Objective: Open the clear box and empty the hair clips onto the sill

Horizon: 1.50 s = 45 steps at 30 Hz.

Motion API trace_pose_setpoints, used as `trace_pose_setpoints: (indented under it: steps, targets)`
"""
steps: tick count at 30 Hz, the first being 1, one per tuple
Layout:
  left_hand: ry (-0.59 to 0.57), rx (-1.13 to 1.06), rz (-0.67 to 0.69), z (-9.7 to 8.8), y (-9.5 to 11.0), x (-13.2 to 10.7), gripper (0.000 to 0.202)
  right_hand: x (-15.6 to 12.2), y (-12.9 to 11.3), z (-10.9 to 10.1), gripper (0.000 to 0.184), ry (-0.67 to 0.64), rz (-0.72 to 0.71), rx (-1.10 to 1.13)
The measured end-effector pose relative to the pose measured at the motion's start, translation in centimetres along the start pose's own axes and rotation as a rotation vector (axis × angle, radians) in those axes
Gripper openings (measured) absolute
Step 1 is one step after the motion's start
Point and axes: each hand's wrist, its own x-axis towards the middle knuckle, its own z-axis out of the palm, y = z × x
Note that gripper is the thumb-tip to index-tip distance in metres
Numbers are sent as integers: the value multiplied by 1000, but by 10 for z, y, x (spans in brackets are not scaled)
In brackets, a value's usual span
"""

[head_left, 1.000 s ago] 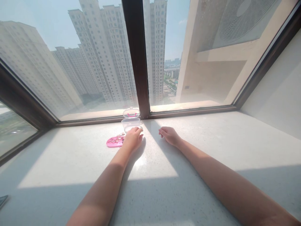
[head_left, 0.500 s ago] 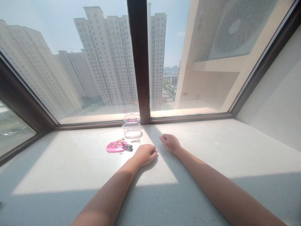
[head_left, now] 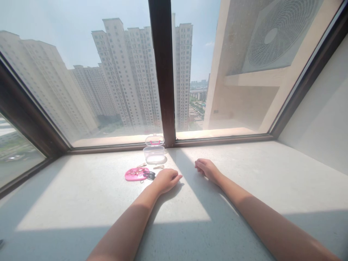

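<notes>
My left hand is on the white sill with its fingers curled closed, and nothing shows in it. Just left of it, black hair clips overlap the right edge of a pink oval tray, which also bears several gold-coloured clips. One more gold clip lies behind my left hand. Further back stands a clear plastic box, its lid raised, with a pink handle. My right hand is loosely closed over the sill to the right, apart from these things, and nothing is visible in it.
A window with a dark brown frame rises behind the sill. A white wall bounds the right side. Some small dark thing shows at the far left edge. Tall buildings stand outside.
My right hand has moved to the right, away from my left hand. My left hand stays in about the same place. The whole view has shifted slightly downward.
</notes>
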Motion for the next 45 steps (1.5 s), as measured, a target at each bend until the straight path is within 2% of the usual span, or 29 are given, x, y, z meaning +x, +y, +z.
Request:
trace_pose_setpoints:
  steps: [3, 8, 14, 24, 45]
  targets:
    - [6, 8, -25, -3, -7, -1, 42, 0, 6, -3, 41, -42, 15, 53]
    - [-8, 27, -60, -4, -8, 1, 34, -1, 3, -3, 31, -93, 10, 43]
    - [-18, 46, -91, -3, -6, 5, 31, -5, -11, 1, 18, -101, -127, -214]
    - [-24, 46, -106, -5, -5, 6, 32, -6, -12, 2, 14, -113, -179, -331]
    - [-8, 48, -85, -2, -8, 3, 29, -7, -16, 3, 9, -113, -224, -385]
